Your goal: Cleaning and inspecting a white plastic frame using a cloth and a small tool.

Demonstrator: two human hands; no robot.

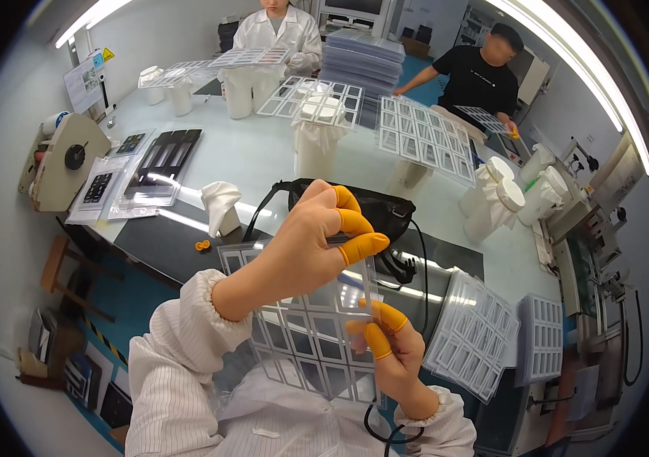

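In front of my chest is a clear plastic tray (pixel 305 335) with a grid of rectangular, grey-edged windows, held tilted. My right hand (pixel 399 358), with orange finger cots, grips its right edge between thumb and fingers. Over the tray's upper part is my left hand (pixel 309 232), also in orange finger cots. Its thumb and fingers are drawn together; anything thin and clear between them I cannot make out. Behind my left hand a black bag-like item (pixel 393 217) with a cable lies on the table.
Stacked similar trays (pixel 473 331) lie at the right. White cloth-topped containers (pixel 317 145) carry more trays across the table. Left are a crumpled white wipe (pixel 222 207), loose orange finger cots (pixel 203 246), black panels (pixel 163 161) and a beige machine (pixel 69 161). Two people work at the far side.
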